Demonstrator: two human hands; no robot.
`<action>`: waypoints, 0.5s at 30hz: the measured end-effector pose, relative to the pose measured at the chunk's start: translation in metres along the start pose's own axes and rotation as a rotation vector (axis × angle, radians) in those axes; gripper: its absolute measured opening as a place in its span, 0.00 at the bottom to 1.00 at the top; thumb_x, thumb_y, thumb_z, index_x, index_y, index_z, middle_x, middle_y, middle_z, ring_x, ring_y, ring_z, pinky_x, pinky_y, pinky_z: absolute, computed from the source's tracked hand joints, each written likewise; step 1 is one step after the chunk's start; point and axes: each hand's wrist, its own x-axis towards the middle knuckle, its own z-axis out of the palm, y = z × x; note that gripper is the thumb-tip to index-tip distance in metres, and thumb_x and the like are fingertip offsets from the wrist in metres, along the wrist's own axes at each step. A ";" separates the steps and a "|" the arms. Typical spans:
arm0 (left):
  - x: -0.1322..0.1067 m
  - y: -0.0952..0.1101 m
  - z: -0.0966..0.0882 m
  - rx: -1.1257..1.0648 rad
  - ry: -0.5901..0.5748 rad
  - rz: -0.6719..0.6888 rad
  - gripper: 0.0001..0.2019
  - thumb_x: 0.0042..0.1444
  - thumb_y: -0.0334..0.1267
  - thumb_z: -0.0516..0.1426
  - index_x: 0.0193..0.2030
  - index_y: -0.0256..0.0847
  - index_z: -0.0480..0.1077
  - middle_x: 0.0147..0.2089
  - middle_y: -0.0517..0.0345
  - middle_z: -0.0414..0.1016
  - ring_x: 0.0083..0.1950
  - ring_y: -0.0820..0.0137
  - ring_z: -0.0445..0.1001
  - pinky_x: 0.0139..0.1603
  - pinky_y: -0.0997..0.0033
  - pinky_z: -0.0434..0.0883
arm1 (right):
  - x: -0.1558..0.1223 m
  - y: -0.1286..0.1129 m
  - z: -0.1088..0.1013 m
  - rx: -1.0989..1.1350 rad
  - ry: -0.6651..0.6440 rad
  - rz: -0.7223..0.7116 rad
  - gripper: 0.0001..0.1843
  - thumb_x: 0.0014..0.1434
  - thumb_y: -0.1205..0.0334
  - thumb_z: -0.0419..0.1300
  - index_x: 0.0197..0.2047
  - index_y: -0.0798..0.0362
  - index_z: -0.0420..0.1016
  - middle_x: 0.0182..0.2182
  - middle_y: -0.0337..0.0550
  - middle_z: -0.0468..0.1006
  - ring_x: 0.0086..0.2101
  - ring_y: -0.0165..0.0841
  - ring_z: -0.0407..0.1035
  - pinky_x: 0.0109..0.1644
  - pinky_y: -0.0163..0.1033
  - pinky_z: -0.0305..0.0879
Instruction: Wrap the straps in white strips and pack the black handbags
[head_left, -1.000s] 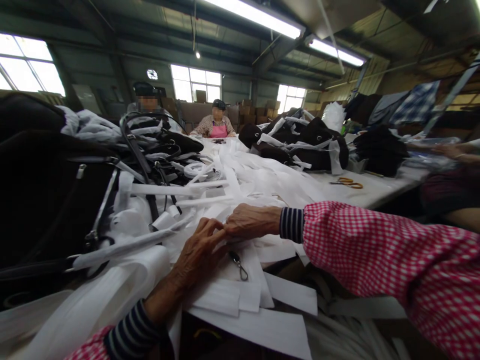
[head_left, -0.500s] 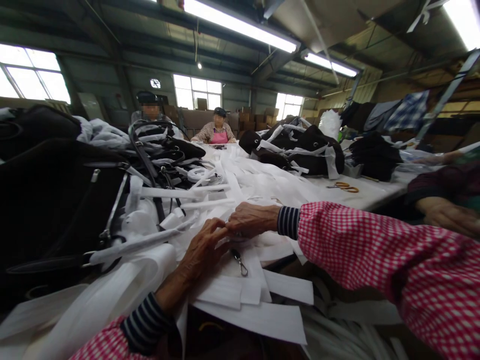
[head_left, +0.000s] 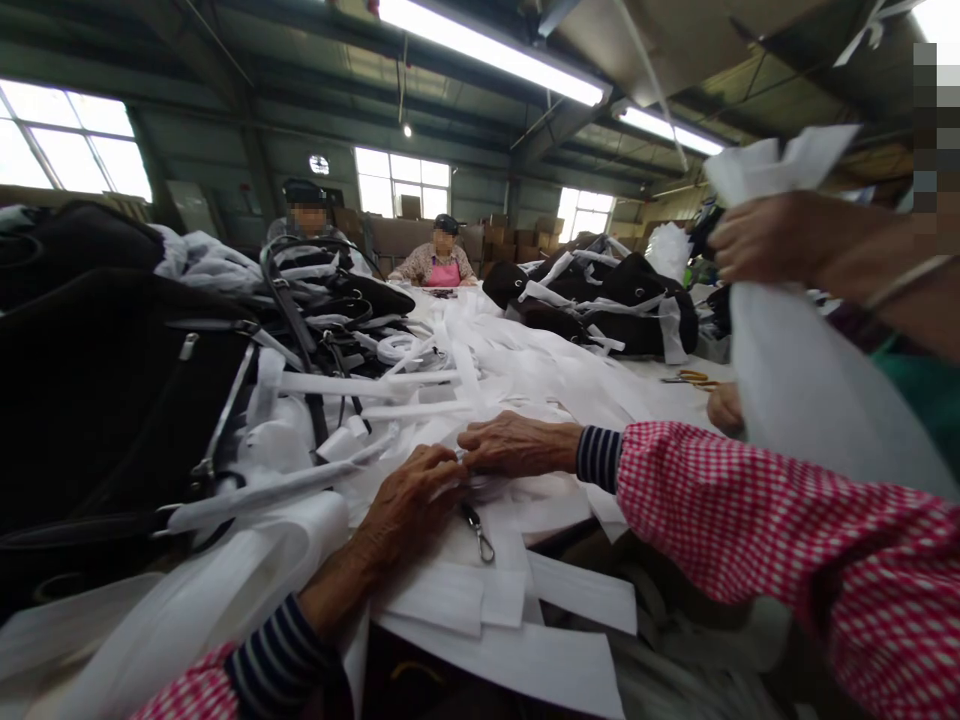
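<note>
My left hand [head_left: 416, 500] and my right hand [head_left: 521, 443] meet over a heap of white foam strips [head_left: 517, 350], fingertips nearly touching. The fingers of both are bent and closed together. What they pinch is hidden behind the knuckles; a bit of clear or whitish material shows between them. Just below the fingertips lies a metal snap hook [head_left: 480, 535] on a short black strap. Whether it is joined to what I hold, I cannot tell. Flat white foam pieces [head_left: 555, 655] lie under and in front of my hands.
Black bags [head_left: 112, 400] with straps are piled at left, with another black pile [head_left: 600, 300] at back right. Yellow-handled scissors [head_left: 697, 379] lie to the right. At right, a co-worker's hand [head_left: 780, 240] holds up a white sheet [head_left: 825, 390]. Two people sit across the table.
A co-worker's arm has come up at the right, lifting a white sheet that partly covers the view there. My hands stay together at nearly the same spot, fingers shifting slightly.
</note>
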 end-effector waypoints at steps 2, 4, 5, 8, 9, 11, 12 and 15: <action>0.001 0.000 -0.001 0.012 -0.016 -0.002 0.07 0.67 0.34 0.57 0.47 0.45 0.77 0.53 0.53 0.76 0.53 0.62 0.73 0.51 0.64 0.71 | -0.002 0.001 0.000 0.076 0.027 0.021 0.12 0.72 0.69 0.54 0.39 0.55 0.77 0.37 0.41 0.71 0.33 0.29 0.63 0.33 0.36 0.52; 0.001 0.000 -0.001 0.033 -0.035 -0.002 0.07 0.68 0.34 0.57 0.48 0.46 0.76 0.53 0.54 0.76 0.53 0.62 0.73 0.51 0.65 0.70 | -0.003 0.002 -0.003 0.179 0.028 0.056 0.14 0.72 0.70 0.55 0.34 0.57 0.75 0.34 0.38 0.68 0.30 0.26 0.60 0.33 0.35 0.52; 0.001 0.000 -0.001 0.043 -0.042 -0.001 0.07 0.68 0.34 0.56 0.47 0.46 0.76 0.53 0.55 0.76 0.52 0.62 0.73 0.50 0.65 0.70 | -0.004 0.003 -0.004 0.229 0.019 0.073 0.14 0.71 0.71 0.55 0.32 0.57 0.74 0.32 0.37 0.66 0.29 0.26 0.59 0.32 0.35 0.51; 0.002 0.000 -0.004 0.060 -0.069 0.015 0.07 0.69 0.35 0.55 0.45 0.46 0.76 0.52 0.56 0.77 0.52 0.64 0.73 0.49 0.67 0.68 | -0.004 0.007 -0.007 0.319 -0.025 0.111 0.12 0.67 0.73 0.60 0.30 0.57 0.74 0.31 0.35 0.65 0.29 0.25 0.60 0.33 0.34 0.51; 0.003 0.001 -0.005 0.066 -0.082 0.021 0.08 0.70 0.35 0.54 0.44 0.46 0.76 0.51 0.56 0.77 0.51 0.64 0.73 0.49 0.68 0.68 | -0.004 0.008 -0.008 0.322 -0.038 0.119 0.10 0.66 0.74 0.61 0.31 0.56 0.75 0.31 0.35 0.65 0.29 0.25 0.61 0.33 0.34 0.51; 0.006 0.002 -0.010 0.087 -0.119 0.026 0.09 0.70 0.36 0.54 0.42 0.45 0.76 0.49 0.57 0.77 0.50 0.64 0.73 0.47 0.68 0.67 | -0.003 0.008 -0.011 0.291 -0.053 0.129 0.10 0.65 0.74 0.60 0.32 0.56 0.76 0.32 0.36 0.67 0.30 0.26 0.62 0.33 0.34 0.51; 0.008 0.004 -0.013 0.103 -0.139 0.021 0.09 0.70 0.36 0.54 0.42 0.45 0.76 0.48 0.57 0.78 0.49 0.65 0.73 0.46 0.68 0.67 | -0.002 0.008 -0.012 0.261 -0.058 0.129 0.10 0.67 0.73 0.59 0.34 0.56 0.77 0.33 0.37 0.68 0.30 0.26 0.62 0.33 0.34 0.51; 0.016 0.014 -0.022 0.163 -0.184 -0.026 0.08 0.69 0.36 0.56 0.41 0.45 0.76 0.45 0.57 0.78 0.48 0.63 0.72 0.43 0.67 0.66 | 0.003 0.004 -0.014 0.143 -0.080 0.100 0.09 0.70 0.69 0.57 0.39 0.55 0.79 0.36 0.40 0.72 0.29 0.27 0.62 0.32 0.35 0.50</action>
